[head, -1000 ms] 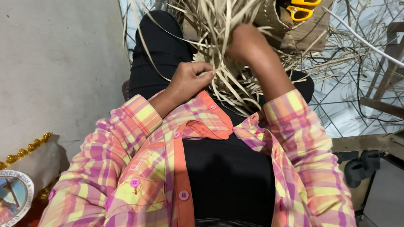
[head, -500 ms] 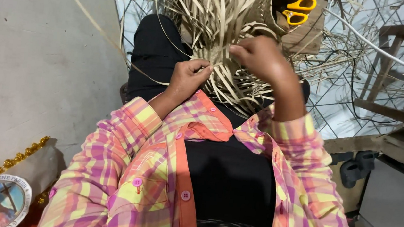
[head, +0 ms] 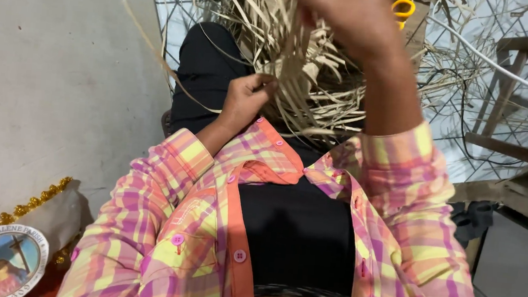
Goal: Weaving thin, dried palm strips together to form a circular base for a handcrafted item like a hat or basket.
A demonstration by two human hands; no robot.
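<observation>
Concrete floor [head: 47,85] on the left, wire mesh behind. Pile of dry straw strips [head: 296,75] sits on the lap. Left hand [head: 246,96] pinched shut on strips at the pile's edge; right hand [head: 345,15] raised, closed around a bunch of strips. Yellow scissors [head: 403,8] just behind it.

Home weaving corner: straw strips [head: 296,75], wooden frame [head: 523,95], concrete floor [head: 47,85].

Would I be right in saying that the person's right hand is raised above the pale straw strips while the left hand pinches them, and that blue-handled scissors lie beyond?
Nearly: the head view shows the scissors with yellow handles, not blue. The right hand is raised above the straw strips, and the left hand pinches them.
</observation>
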